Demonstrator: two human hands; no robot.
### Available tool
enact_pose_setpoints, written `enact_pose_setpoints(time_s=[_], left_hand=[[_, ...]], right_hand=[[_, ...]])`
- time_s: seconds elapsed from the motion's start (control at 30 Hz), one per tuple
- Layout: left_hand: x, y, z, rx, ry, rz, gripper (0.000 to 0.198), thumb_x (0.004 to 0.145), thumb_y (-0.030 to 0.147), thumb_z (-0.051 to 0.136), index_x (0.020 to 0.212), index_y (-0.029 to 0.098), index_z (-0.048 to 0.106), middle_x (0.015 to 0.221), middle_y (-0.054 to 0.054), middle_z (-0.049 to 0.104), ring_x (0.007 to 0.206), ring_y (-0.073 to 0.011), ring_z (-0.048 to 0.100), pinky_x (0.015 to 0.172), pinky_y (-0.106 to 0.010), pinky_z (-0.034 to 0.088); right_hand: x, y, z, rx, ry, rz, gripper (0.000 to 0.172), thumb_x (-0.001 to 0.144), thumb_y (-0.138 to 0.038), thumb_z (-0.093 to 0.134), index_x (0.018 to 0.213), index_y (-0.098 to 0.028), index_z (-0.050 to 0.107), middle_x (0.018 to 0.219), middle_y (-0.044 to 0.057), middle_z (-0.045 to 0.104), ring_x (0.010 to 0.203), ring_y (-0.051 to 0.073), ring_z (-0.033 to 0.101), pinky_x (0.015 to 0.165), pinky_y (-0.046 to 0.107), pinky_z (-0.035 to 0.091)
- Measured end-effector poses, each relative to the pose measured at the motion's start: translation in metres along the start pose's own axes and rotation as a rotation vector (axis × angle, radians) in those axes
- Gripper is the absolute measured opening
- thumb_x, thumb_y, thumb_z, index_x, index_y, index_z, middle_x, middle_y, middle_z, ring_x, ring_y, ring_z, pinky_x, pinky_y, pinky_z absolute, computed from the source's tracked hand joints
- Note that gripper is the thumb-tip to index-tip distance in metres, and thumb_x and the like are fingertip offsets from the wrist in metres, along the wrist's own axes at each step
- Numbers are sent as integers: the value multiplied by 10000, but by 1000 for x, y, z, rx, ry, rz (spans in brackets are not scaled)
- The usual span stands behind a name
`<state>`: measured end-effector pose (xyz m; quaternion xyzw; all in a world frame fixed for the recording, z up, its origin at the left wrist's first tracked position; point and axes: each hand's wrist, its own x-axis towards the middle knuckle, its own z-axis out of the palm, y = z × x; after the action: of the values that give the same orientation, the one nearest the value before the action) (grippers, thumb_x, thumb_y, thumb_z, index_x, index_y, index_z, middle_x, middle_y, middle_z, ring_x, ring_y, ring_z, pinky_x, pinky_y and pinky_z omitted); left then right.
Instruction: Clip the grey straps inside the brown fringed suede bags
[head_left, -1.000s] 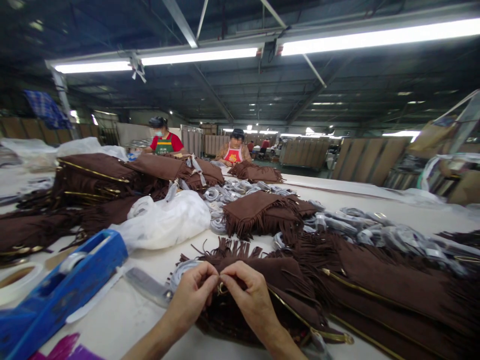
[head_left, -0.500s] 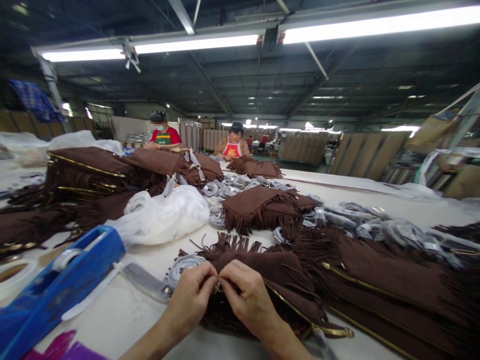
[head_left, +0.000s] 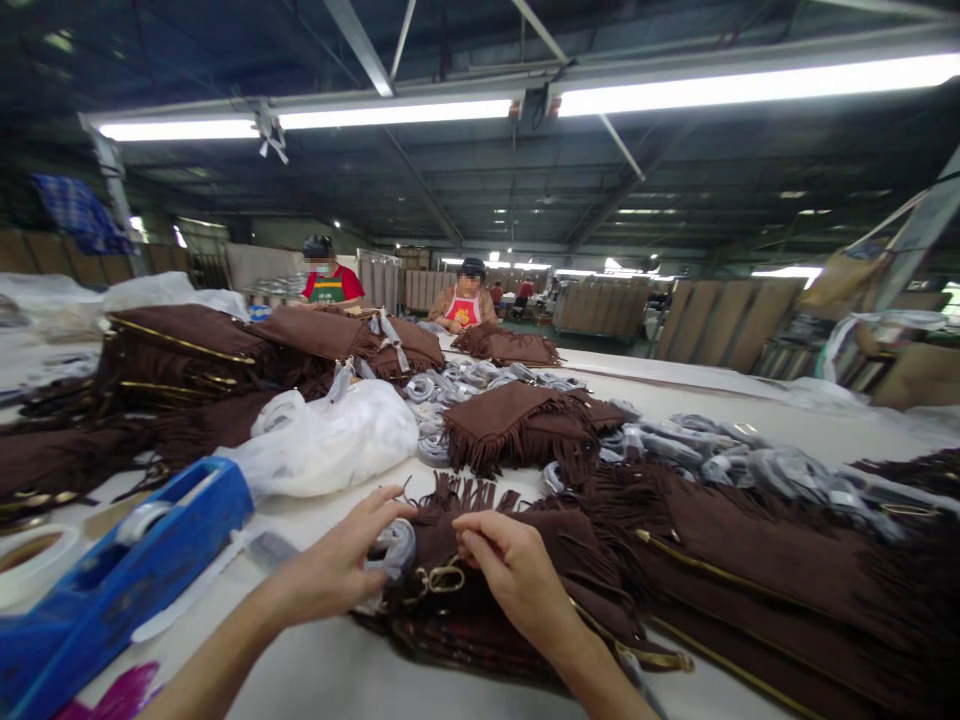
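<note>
A brown fringed suede bag (head_left: 525, 545) lies on the white table in front of me, with a gold clasp ring (head_left: 442, 578) showing on its top edge. My left hand (head_left: 341, 560) reaches out with fingers spread and rests on a grey wrapped strap bundle (head_left: 395, 545) at the bag's left end. My right hand (head_left: 514, 575) hovers over the bag just right of the clasp. Its fingers are curled in, thumb against forefinger, and I cannot make out anything between them.
A blue tape dispenser (head_left: 127, 570) and a tape roll (head_left: 34, 565) sit at the left. A white plastic bag (head_left: 330, 440), piles of brown fringed bags (head_left: 750, 560) and grey strap bundles (head_left: 735, 450) cover the table. Two people (head_left: 465, 295) work at the far end.
Both hands were pinched together on the gold clasp. Now they have parted: the left hand has moved left and opened onto the grey strap bundle, the right has drawn slightly right.
</note>
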<state>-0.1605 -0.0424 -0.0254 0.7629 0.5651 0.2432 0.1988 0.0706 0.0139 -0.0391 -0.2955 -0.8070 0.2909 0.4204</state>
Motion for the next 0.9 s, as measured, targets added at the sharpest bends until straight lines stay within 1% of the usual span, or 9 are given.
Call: enact_pose_setpoints(time_s=[0.1,0.2,0.27,0.37,0.57,0.63,0.7,0.8,0.9], left_hand=[[-8,-21,-9,241,-182,-9,851,575,52,501,1398,254,430,1498,-57,407,1369,-302,346,1151,-461,272],[-7,-32,-2,388,-212,-39,953,557,18,475,1470,238,315,1552,-89,318,1417,-324,274,1158,-511,239],[-4,-34,3,449,-215,7,953,569,14,475,1481,207,277,1551,-125,305,1416,-322,281,1147,-501,263],[-1,-30,2,492,-139,124,731,646,32,461,1361,181,422,1401,-137,502,1281,-277,474,1063,-414,389],[-17,17,-29,529,140,-81,171,774,156,421,897,203,530,827,-59,667,824,-259,646,743,-341,485],[-24,47,-28,323,162,-135,116,794,216,466,896,212,522,783,-24,654,764,-232,645,693,-305,492],[-29,76,-13,-71,29,-234,97,824,299,513,875,217,522,732,17,633,596,-165,609,539,-235,483],[-28,99,29,-767,-170,-605,133,869,320,537,911,194,536,675,38,603,383,-99,494,300,-176,367],[-19,98,71,-1324,-14,-857,115,931,213,497,931,117,559,774,-60,677,548,-120,642,444,-184,531]], right_hand=[[-6,-14,-20,-224,-141,-55,207,853,-87,569,992,-196,678,966,44,687,894,179,635,824,267,485],[-15,-22,-34,-639,-297,-65,491,716,-47,703,1177,-196,620,1170,110,631,1086,283,578,918,380,463],[-18,-22,-41,-859,-367,30,447,733,-75,709,1161,-180,632,1127,133,649,1044,316,604,864,408,479],[-16,-19,-51,-927,-422,148,117,878,-190,607,955,-171,694,964,106,694,878,262,668,726,325,483],[3,-20,-58,-846,-361,149,224,916,-339,560,850,-198,721,911,78,731,909,224,664,725,269,420],[9,-21,-56,-811,-353,150,222,901,-339,567,838,-204,731,894,72,740,881,215,665,698,260,405],[13,-23,-54,-778,-348,144,218,892,-330,569,841,-207,741,877,68,745,852,207,665,674,254,392],[14,-26,-54,-731,-338,117,208,885,-301,571,841,-199,747,857,65,747,817,195,658,660,246,380],[7,-29,-57,-682,-338,87,190,870,-281,590,803,-199,749,808,49,746,768,179,653,641,235,373]])
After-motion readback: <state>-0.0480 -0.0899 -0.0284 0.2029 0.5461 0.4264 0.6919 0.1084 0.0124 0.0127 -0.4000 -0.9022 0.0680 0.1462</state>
